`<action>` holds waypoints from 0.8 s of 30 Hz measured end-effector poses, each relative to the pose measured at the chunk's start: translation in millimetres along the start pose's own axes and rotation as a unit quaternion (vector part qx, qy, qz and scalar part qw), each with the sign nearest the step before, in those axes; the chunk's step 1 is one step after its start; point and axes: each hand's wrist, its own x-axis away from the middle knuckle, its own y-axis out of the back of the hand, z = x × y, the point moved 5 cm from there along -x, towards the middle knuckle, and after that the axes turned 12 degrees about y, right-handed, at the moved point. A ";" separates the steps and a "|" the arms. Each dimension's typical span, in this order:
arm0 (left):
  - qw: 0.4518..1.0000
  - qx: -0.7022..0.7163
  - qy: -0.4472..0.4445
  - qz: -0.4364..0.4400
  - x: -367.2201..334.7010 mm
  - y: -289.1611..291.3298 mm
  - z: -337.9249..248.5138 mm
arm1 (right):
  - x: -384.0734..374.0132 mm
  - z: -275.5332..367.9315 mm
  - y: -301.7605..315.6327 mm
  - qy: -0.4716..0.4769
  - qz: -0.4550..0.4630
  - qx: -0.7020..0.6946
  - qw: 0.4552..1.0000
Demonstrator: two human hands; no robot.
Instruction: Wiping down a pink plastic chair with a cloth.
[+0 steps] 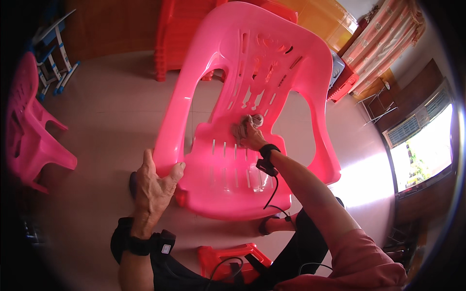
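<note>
The partly open left hand is gripping an armrest, while the right hand is clutching a crumpled cloth against the pink chair beneath it.

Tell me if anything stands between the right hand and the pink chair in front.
Only the crumpled cloth: the right hand holds it against the pink chair, near where seat and backrest meet. Nothing else visible stands between them.

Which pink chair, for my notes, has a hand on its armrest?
The middle armchair: left hand on its armrest, right hand holding a cloth against it; the leftmost chair is untouched.
</note>
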 end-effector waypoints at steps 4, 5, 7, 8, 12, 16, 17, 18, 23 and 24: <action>0.997 0.009 0.063 0.036 -0.2 -6.2 -15.1 | -44.6 53.4 -11.1 0.091 -0.013 -0.088 0.992; 0.996 0.009 0.079 0.027 1.2 -5.4 -13.6 | -51.4 67.1 -17.6 0.049 0.010 -0.030 0.998; 0.996 0.008 0.088 0.025 3.1 -8.4 -8.0 | -54.4 69.3 -22.7 0.000 0.026 0.026 0.999; 0.999 -0.020 0.042 -0.010 3.2 -8.1 -9.2 | -51.5 68.9 -24.2 0.074 0.021 0.028 0.997; 0.997 -0.045 -0.005 -0.061 5.8 -6.0 -7.1 | -13.3 85.9 -27.8 0.177 0.038 0.073 0.981; 0.996 -0.039 -0.036 -0.075 3.6 -8.9 -9.1 | 2.3 64.5 9.0 0.059 0.092 0.219 0.970; 0.996 -0.040 -0.031 -0.078 2.5 -6.5 -9.2 | 6.2 51.0 18.7 0.033 0.107 0.256 0.960; 0.998 -0.038 -0.024 -0.048 0.1 -8.1 -10.8 | 12.3 32.9 28.9 -0.006 0.121 0.303 0.945; 1.000 0.003 0.019 -0.010 4.9 4.4 1.3 | 55.7 33.0 72.2 -0.083 0.165 0.375 0.908; 1.000 0.020 -0.006 -0.016 3.0 -0.8 -0.7 | 49.3 16.5 72.1 -0.112 0.136 0.337 0.925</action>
